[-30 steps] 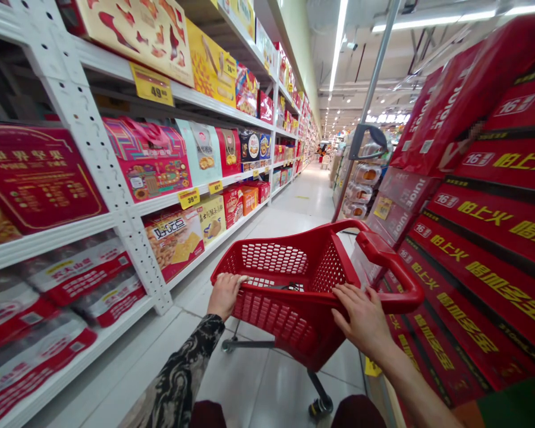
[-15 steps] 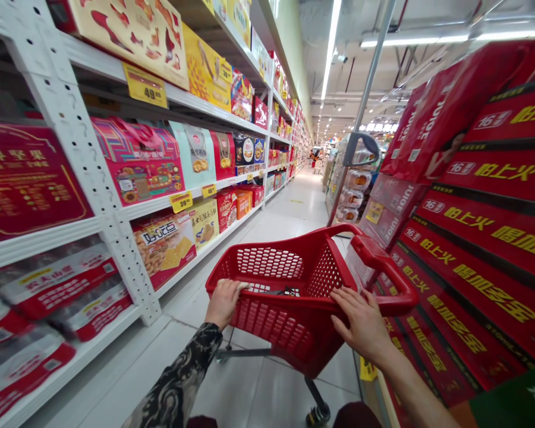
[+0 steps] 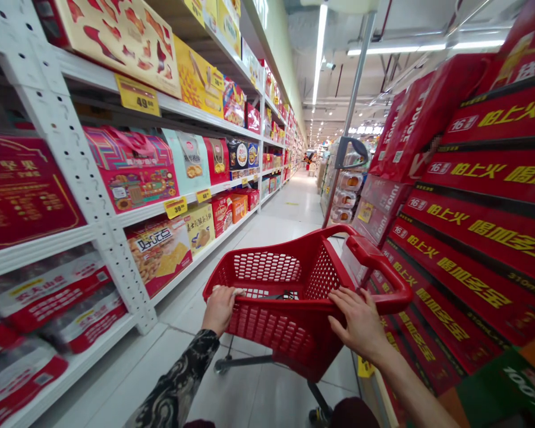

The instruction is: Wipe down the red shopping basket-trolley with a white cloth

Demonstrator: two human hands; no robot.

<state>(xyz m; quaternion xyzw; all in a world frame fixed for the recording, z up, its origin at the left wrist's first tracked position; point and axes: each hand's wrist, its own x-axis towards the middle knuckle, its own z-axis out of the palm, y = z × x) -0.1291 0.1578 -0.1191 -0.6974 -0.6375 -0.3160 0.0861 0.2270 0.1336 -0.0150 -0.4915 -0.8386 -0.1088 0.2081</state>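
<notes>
A red plastic shopping cart [image 3: 267, 321] stands side-on in front of me, its basket wall pierced with holes. My left hand [image 3: 219, 309] is closed over the near rim at the basket's left end. Something whitish and crumpled, perhaps a cloth or tissue, pokes out by its fingers. Near the handle end, my right hand [image 3: 355, 318] lies over the same rim, fingers hooked across the top and thumb lower on the outer side. The cart's red handle [image 3: 395, 282] is untouched, just beyond that hand. A small dark item [image 3: 285, 295] shows inside the basket; its kind is unclear.
White shelving [image 3: 102, 238] with boxed snacks and bottled packs runs along the left. Stacked red drink cartons [image 3: 463, 238] rise close on the right. A grey metal pole [image 3: 350, 113] stands beyond the cart. The tiled aisle [image 3: 289, 208] stretches ahead, with people far off.
The view has shifted slightly, with shelves and cartons sliding a little left in the picture. Both hands keep their places on the cart's rim.
</notes>
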